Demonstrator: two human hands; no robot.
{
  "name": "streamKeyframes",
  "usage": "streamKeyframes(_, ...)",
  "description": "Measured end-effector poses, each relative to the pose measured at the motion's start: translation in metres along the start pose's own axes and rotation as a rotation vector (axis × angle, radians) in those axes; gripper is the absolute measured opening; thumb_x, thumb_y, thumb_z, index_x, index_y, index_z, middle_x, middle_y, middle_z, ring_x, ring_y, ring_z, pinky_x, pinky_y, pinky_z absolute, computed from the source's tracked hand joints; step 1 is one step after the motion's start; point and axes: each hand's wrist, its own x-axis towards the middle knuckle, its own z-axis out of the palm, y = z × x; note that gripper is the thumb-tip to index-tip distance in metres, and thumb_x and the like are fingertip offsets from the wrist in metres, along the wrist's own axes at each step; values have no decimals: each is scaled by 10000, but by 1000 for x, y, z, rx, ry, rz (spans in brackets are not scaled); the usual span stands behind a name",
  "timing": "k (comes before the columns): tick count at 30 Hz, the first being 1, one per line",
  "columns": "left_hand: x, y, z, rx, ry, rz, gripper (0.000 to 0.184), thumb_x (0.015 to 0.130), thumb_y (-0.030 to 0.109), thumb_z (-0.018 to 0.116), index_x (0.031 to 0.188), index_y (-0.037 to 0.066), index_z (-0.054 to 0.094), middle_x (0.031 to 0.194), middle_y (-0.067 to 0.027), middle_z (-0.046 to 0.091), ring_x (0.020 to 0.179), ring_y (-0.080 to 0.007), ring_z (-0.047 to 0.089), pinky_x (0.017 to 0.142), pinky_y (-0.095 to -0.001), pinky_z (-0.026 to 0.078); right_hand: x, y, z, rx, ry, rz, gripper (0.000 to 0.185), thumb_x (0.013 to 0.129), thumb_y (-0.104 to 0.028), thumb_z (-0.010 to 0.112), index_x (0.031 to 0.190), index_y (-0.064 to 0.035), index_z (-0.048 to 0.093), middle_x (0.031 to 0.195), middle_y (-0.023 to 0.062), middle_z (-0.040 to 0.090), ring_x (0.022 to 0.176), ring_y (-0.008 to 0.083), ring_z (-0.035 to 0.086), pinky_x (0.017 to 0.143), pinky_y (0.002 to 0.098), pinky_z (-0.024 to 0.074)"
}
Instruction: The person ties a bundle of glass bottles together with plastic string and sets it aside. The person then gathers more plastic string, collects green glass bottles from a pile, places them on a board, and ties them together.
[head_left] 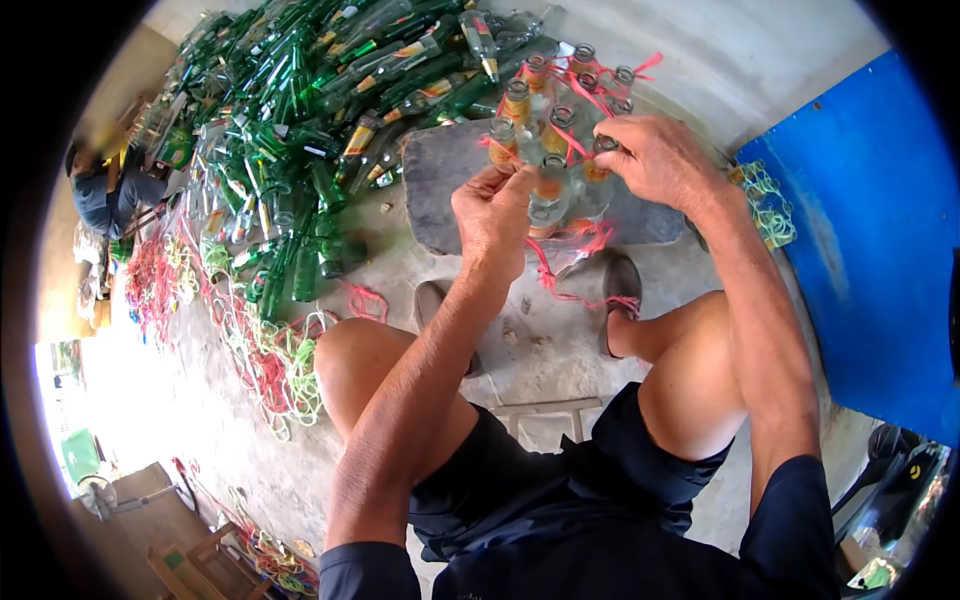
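A cluster of clear glass bottles [549, 205] with orange labels stands upright on a dark grey slab [435, 185]. Pink plastic string [588, 84] winds between the bottle necks. More pink string [572, 245] hangs in a loose tangle at the near side. My left hand [492, 215] is closed in a pinch beside the nearest bottle; what lies between its fingertips is hidden. At the cluster's right side, my right hand [660, 160] has its thumb and fingers about the neck of a bottle [604, 144].
Green bottles [300, 110] lie in a large heap at the back left. Red and pale green string [275, 375] is strewn on the floor. A blue panel [850, 230] stands at the right. Another person [105, 190] sits at far left. A fan [98, 495] stands lower left.
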Motion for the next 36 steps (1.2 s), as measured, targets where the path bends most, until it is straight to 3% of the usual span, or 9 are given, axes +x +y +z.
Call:
streamKeyframes(3,-7,-5,11,-27,-1,-2,142,929,87,709,961,-43,756,865,-68,768,732,-95,630,707,-259,482,-2,8,-1,46,115,-70,252,898,-272,746,990,-51,666,885,174,712,927,431,676,799,535,526)
streamKeyframes(9,-6,-9,9,-63,-64,0,153,949,102,707,973,-41,756,875,-54,762,748,-81,621,711,-249,474,0,10,-4,71,51,18,267,892,-273,756,1061,-73,700,921,164,728,957,422,677,824,525,527)
streamKeyframes(12,-1,-5,-1,0,-134,-36,169,959,108,707,1005,-46,757,865,-25,740,738,-62,596,682,-232,456,-2,5,-8,85,-15,79,347,882,-198,769,1194,-56,716,997,161,722,908,350,691,800,454,530)
streamKeyframes(16,1,-1,-8,90,-205,25,160,968,163,745,1058,31,734,703,93,529,524,-3,333,469,-234,226,-3,6,-9,127,-11,100,351,877,-189,768,1201,-64,723,947,146,702,871,301,689,789,426,532)
streamKeyframes(18,3,0,-14,132,-228,29,192,973,159,741,1095,11,740,751,79,575,570,-8,390,500,-228,274,-1,6,-11,120,-22,92,350,872,-186,767,1199,-68,729,925,135,689,852,286,684,783,414,532)
streamKeyframes(21,11,-6,-18,218,-234,75,223,981,146,731,1129,-20,744,821,53,633,656,-22,477,569,-226,352,-1,10,-6,149,-1,118,306,859,-257,785,1138,-136,746,900,105,679,897,342,679,814,462,529)
streamKeyframes(25,18,-11,-25,261,-278,135,226,989,131,719,1125,-48,748,892,25,672,773,-43,545,667,-234,422,0,8,-7,155,-6,113,314,854,-249,785,1134,-111,745,964,103,666,968,315,668,848,430,529)
streamKeyframes(30,24,-20,-27,272,-253,177,218,991,136,718,1111,-43,755,868,45,649,749,-24,511,641,-224,404,15,-4,-13,239,141,-109,262,875,-165,745,1115,-60,747,1048,88,660,1056,297,638,917,409,521)
streamKeyframes(36,29,-28,-25,316,-178,240,221,981,156,732,1067,-44,770,804,70,621,686,-18,474,574,-222,370,41,-27,2,-15,71,-330,241,881,-15,642,1045,-105,794,1037,12,676,1068,258,596,986,397,467)
